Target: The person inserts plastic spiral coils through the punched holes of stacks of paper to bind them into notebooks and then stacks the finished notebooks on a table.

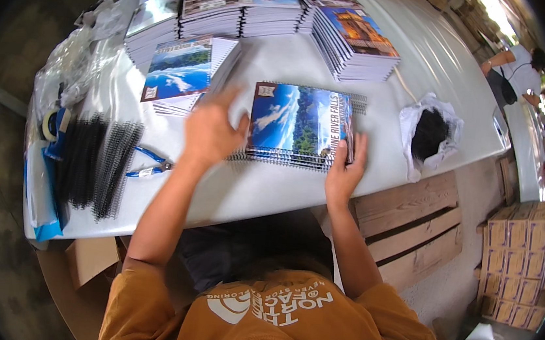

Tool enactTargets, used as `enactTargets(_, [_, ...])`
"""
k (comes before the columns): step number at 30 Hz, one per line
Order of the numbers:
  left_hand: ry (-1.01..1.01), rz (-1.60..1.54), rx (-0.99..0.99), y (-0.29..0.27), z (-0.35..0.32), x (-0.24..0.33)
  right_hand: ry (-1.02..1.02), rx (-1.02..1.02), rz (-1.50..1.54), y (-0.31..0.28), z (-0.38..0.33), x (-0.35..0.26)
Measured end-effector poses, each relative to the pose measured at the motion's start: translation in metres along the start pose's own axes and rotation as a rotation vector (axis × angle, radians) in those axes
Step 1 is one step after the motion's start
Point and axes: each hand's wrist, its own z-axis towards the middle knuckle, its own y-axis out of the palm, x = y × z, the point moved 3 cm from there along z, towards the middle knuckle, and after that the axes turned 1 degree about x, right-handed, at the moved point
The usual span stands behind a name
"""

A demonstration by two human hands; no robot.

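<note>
A spiral-bound calendar (302, 125) with a blue landscape cover is laid flat on the white tabletop (270, 189), just in front of the person. Its right lower corner is touched by the right hand (344, 170), the fingers spread apart and flat on the cover. The left hand (210, 131) is blurred at the calendar's left edge, fingers spread and clamped on nothing. Blue-handled pliers (148, 163) and black wire bindings (96, 166) are seen further left, stacks of calendars (357, 44) behind
</note>
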Motion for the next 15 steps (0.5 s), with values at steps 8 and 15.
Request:
enactTargets(8, [0.361, 0.427, 0.112, -0.037, 0.002, -0.126, -0.375, 0.092, -0.024, -0.006, -0.018, -0.029])
enactTargets(15, [0.172, -0.323, 0.233, -0.105, -0.046, -0.076, -0.423, -0.484, 0.356, 0.018, -0.031, -0.084])
